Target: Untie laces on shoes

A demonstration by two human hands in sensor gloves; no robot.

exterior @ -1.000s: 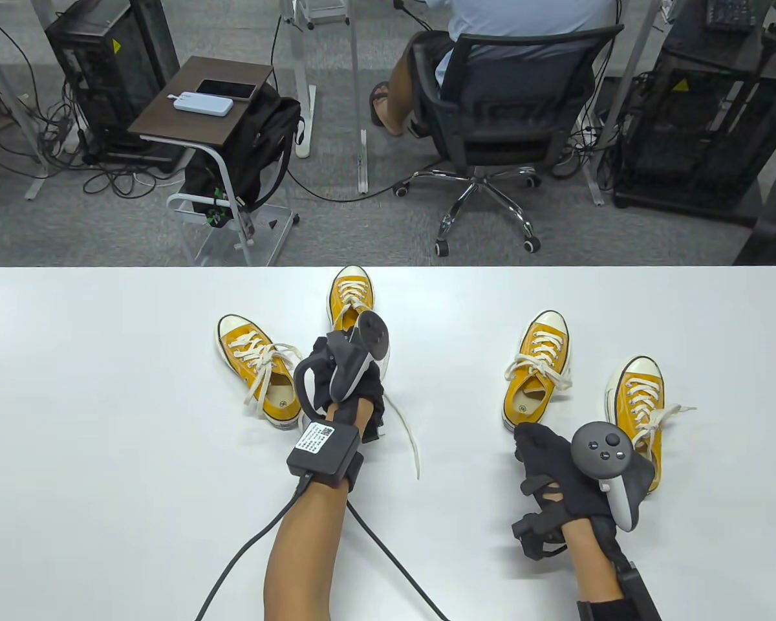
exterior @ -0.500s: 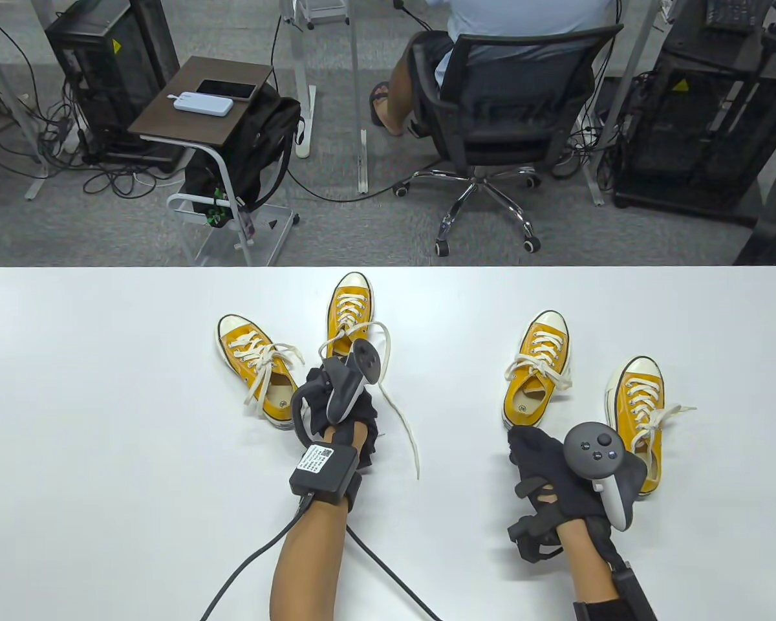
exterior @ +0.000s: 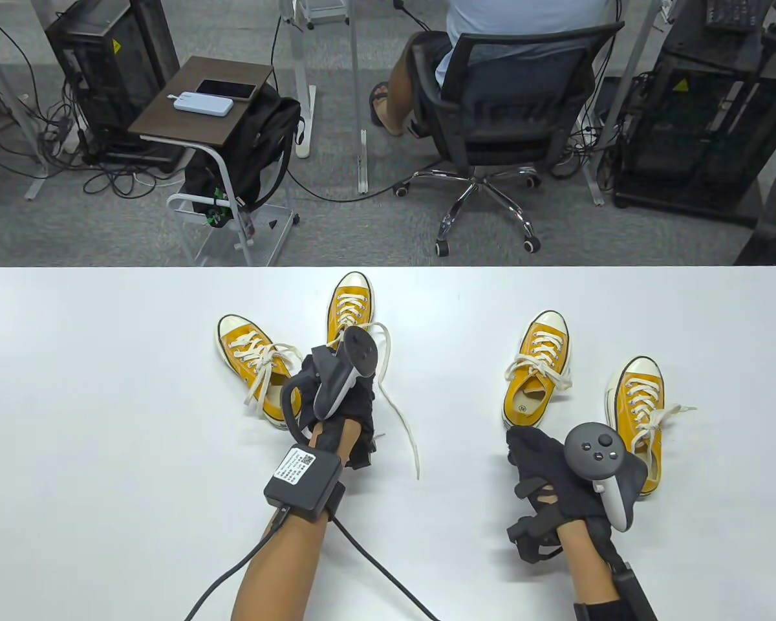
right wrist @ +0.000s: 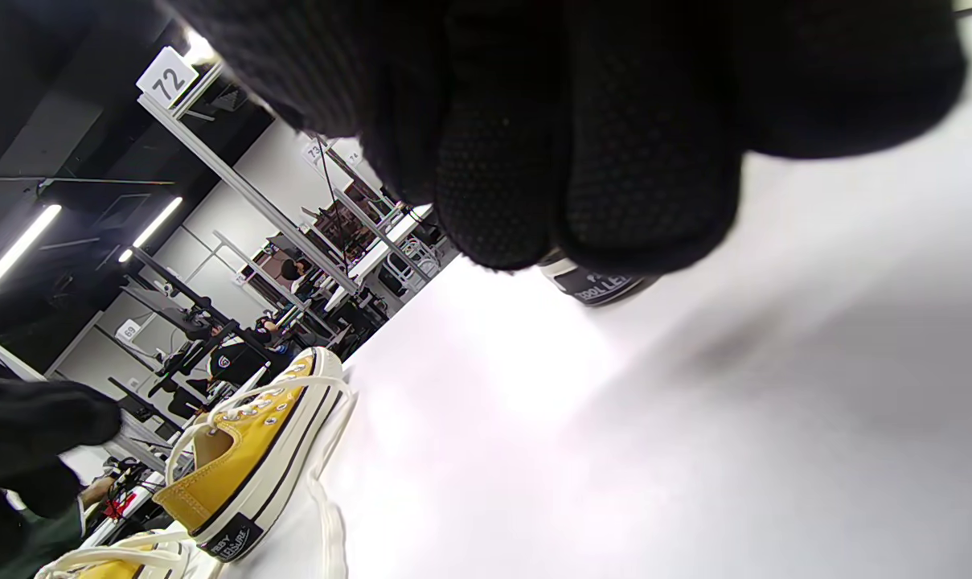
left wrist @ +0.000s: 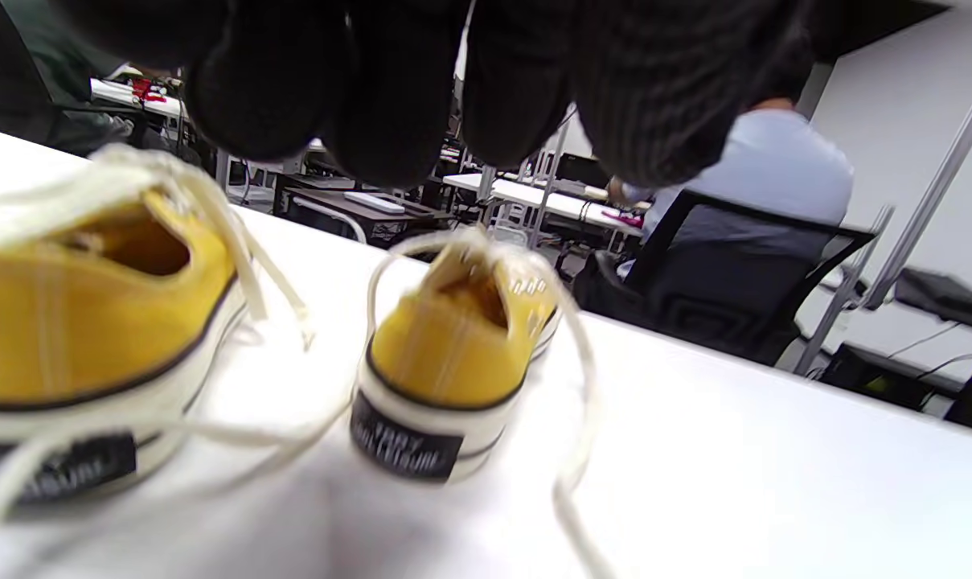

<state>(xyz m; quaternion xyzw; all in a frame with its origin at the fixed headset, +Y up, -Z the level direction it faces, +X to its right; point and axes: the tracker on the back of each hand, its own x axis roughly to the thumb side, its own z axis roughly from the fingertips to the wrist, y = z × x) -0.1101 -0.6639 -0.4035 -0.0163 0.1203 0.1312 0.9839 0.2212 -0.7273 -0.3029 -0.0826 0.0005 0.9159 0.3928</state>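
My right hand [exterior: 559, 472] rested curled beside the nearest shoe [exterior: 640, 414], holding nothing; its fingers [right wrist: 582, 161] hid most of a heel label. My left hand [exterior: 343, 401] covered the second shoe [exterior: 349, 304]; whether that grip pinched the loose lace [exterior: 398, 414] I couldn't tell. Its heel patch [left wrist: 405, 442] was blurred.

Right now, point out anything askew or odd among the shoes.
The far-left shoe lies angled, toe pointing up-left, unlike the other three. The shoe under the left hand trails a loose lace across the table. Nothing looks damaged.
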